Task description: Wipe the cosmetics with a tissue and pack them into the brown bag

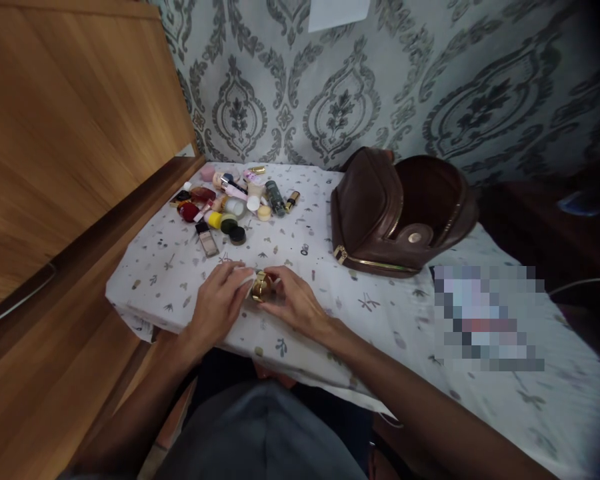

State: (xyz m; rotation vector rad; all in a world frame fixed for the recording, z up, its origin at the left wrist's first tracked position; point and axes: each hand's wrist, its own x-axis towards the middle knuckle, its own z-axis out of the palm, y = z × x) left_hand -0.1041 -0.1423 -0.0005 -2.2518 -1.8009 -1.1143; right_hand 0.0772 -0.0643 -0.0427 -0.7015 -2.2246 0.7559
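Observation:
Near the front edge of the table, my right hand (297, 301) is curled around a small amber and gold round bottle (261, 288), perhaps perfume. My left hand (219, 299) is closed on a thin white wipe (249, 275), pressed against the bottle's left side. Whether the wipe is paper or cloth I cannot tell. Farther back and left, a small flat bottle with a black cap (207, 240) lies on the tablecloth. A round black lid or jar (237, 235) is beside it.
Several cosmetics lie in a pile at the back left, among them a dark green bottle (275, 198) and a yellow-capped item (213, 219). An open brown leather bag (363, 207) stands at the back right. A blurred-out flat object (480, 317) lies at the right. Wooden furniture (80, 127) borders the left.

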